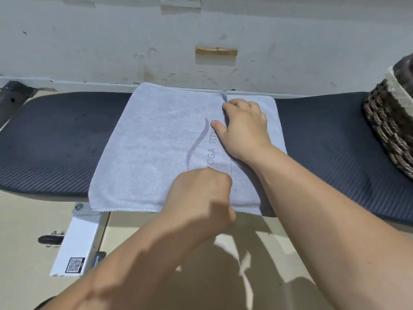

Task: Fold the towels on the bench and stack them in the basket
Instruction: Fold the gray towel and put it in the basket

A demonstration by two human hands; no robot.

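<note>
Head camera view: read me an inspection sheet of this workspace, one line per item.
Surface: dark padded bench, towel across its middle.
Job's things: grey towel, partly folded, flat; woven basket at bench's right end, contents unclear.
Clutter: nothing seen.
Hands: right hand pinches the folded edge at its far corner; left hand curled on the near part, grip hidden.
Cables: nothing seen.
Surroundings: scuffed white wall behind; beige floor; white bench leg with QR label.
</note>
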